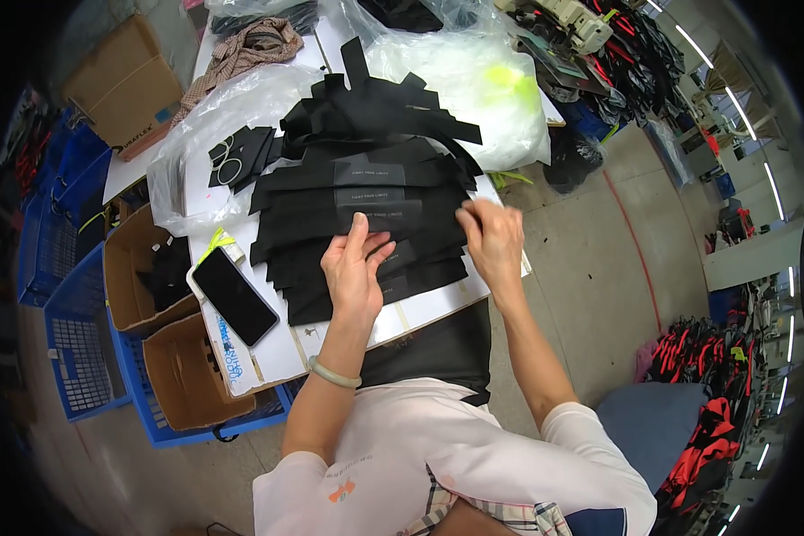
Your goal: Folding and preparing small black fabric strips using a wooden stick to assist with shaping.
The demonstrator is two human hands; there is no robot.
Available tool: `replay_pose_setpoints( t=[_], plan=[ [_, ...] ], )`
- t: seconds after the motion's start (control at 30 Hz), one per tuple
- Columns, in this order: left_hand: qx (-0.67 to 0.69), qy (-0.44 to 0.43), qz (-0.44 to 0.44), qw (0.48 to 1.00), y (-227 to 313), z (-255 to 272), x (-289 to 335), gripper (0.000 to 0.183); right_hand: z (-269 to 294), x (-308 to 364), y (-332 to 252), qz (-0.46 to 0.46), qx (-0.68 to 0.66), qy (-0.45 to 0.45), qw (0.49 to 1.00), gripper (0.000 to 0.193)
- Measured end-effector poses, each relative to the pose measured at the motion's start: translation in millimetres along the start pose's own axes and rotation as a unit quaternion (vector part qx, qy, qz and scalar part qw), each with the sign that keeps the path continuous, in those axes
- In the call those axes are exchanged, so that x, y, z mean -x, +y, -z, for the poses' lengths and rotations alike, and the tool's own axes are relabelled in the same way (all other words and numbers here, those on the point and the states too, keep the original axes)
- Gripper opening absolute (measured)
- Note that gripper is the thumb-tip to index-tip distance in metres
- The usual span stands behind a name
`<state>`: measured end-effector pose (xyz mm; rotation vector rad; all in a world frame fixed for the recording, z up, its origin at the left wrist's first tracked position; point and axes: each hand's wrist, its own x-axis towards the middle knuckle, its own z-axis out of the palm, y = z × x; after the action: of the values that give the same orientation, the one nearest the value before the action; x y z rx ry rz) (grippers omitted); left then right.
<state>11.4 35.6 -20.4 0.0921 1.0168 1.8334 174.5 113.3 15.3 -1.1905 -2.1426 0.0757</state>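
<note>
Black fabric strips (313, 212) with small translucent printed patches lie in overlapping rows on the white table in front of me. My left hand (355, 272) is over the near part of these rows, thumb up and fingers apart, with no object visible in it. At the right ends of the strips my right hand (496, 239) has its fingers curled together in a pinch; whatever sits between the fingertips is too small to make out. Behind the rows rises a loose heap of black straps (366, 112). Black pieces with pale elastic loops (230, 163) lie left of it.
A phone (235, 297) lies at the table's left edge (241, 371). Clear plastic bags (456, 80) cover the far side. Cardboard boxes (188, 371) and blue crates (76, 335) stand at the left. A sewing machine (581, 22) is at the far right, beside red-and-black goods (670, 67).
</note>
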Motion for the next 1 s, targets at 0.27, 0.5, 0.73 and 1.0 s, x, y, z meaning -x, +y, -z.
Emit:
replay_pose_setpoints(
  t=[0.27,0.5,0.73,1.0],
  plan=[
    [-0.017,0.052,0.005,0.998,3.4,6.2,-45.2,0.035,-66.7,-42.7,-48.0,0.203,-0.028,0.034,0.978,0.033],
    [-0.128,0.005,0.059,0.99,9.1,20.1,-50.7,0.036,-137.1,-34.6,-15.0,0.153,-0.026,-0.06,0.986,0.037],
    [-0.283,0.063,-0.23,0.929,104.3,41.5,-62.2,0.02,-132.8,-36.3,-8.0,0.137,-0.028,-0.095,0.986,0.037],
    [-0.761,0.103,-0.403,0.498,132.0,94.8,-221.2,0.023,-132.2,-35.2,-11.7,0.15,-0.025,-0.094,0.984,0.037]
  ],
)
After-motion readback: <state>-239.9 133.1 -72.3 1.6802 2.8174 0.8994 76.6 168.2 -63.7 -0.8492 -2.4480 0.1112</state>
